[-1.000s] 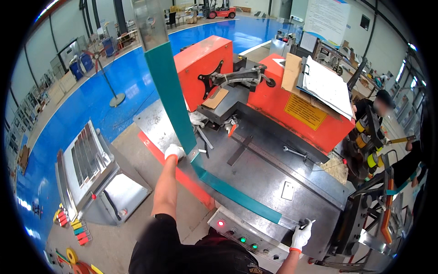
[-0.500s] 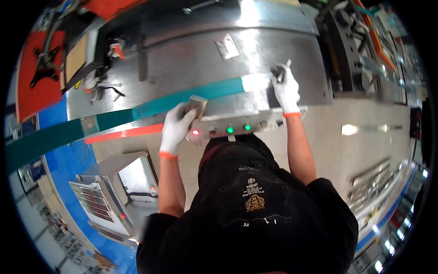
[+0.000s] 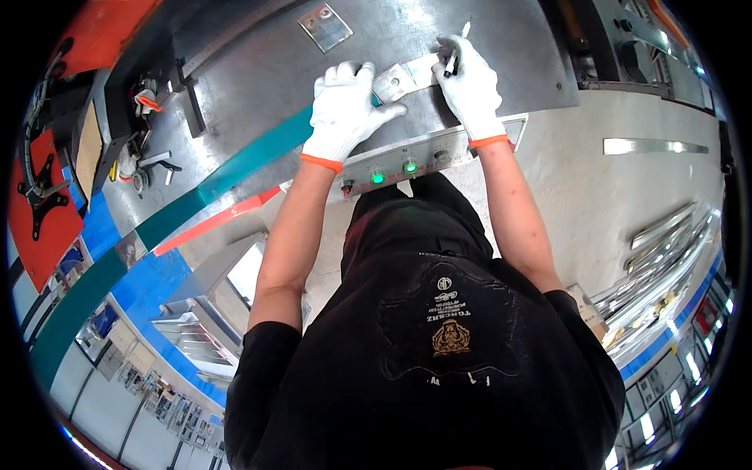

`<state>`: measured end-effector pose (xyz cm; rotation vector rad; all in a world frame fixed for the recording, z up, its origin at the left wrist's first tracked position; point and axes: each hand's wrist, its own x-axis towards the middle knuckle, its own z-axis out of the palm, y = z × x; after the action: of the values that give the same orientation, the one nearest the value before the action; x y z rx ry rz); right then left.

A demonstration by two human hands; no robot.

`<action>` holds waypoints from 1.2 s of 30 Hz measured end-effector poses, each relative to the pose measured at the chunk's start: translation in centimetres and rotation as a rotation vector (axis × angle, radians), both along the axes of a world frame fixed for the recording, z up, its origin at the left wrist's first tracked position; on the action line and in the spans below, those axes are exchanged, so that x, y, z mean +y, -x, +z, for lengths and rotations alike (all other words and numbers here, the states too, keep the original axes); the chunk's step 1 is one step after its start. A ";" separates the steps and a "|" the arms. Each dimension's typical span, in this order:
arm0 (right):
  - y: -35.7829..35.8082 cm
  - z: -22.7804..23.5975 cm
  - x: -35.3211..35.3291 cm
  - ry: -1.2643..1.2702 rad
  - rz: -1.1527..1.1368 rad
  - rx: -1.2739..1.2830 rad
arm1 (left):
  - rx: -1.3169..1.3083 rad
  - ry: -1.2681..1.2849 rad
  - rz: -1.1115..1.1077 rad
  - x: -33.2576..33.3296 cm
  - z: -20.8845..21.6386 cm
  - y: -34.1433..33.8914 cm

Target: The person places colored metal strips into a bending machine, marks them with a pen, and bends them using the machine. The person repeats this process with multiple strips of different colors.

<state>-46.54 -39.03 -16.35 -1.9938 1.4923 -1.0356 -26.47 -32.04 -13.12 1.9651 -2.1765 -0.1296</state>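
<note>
A long metal strip covered in teal film (image 3: 258,160) runs across the steel worktable, its right end bare and shiny. On that end lies a small metal plate (image 3: 394,83) with a hole in it. My left hand (image 3: 343,110), in a white glove with an orange cuff, rests over the strip beside the plate, thumb stretched out toward me and fingers laid flat. Gloved the same way, my right hand (image 3: 471,90) grips a black and white marker pen (image 3: 450,63) just right of the strip's end. The fingertips of this hand are partly hidden.
A shiny rectangular piece (image 3: 325,27) lies farther back on the worktable (image 3: 258,86). Along the front edge is a control panel with green lit buttons (image 3: 378,178). Tools and a tape measure (image 3: 140,181) sit at the left. Metal lengths (image 3: 658,266) lie on the floor at right.
The small plate, held in my left hand before, now lies on the strip's end, and that hand has spread out. Both hands appear farther up in the view. The pen now shows clearly.
</note>
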 end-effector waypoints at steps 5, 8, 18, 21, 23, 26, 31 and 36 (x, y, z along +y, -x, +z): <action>-0.1 0.4 0.1 -0.005 -0.001 -0.004 | 0.052 0.040 -0.085 -0.6 -2.1 -0.6; 0.0 0.3 0.1 -0.009 -0.002 -0.019 | 0.096 0.098 -0.161 -1.1 -2.7 -1.0; 0.2 2.2 0.6 -0.110 -0.024 -0.110 | 0.135 0.135 -0.199 -1.6 -3.3 -1.2; 0.5 2.3 1.1 -0.039 -0.042 -0.301 | 0.132 0.125 -0.192 -1.5 -3.2 -1.2; 0.9 2.9 2.2 -0.146 -0.007 -0.349 | 0.136 0.117 -0.187 -1.4 -3.1 -1.2; 0.6 4.9 4.4 -0.215 0.087 -0.318 | 0.146 0.116 -0.188 -1.4 -3.1 -1.3; -0.4 4.7 4.8 0.077 0.240 -0.003 | 0.125 0.120 -0.206 -1.4 -2.9 -1.3; -1.3 4.7 4.4 0.048 0.276 0.050 | 0.141 0.114 -0.199 -1.1 -3.2 -1.5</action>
<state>-45.25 -34.60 -11.64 -2.1981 1.1813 -0.9186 -25.00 -33.16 -16.33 1.6267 -2.2297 -0.1648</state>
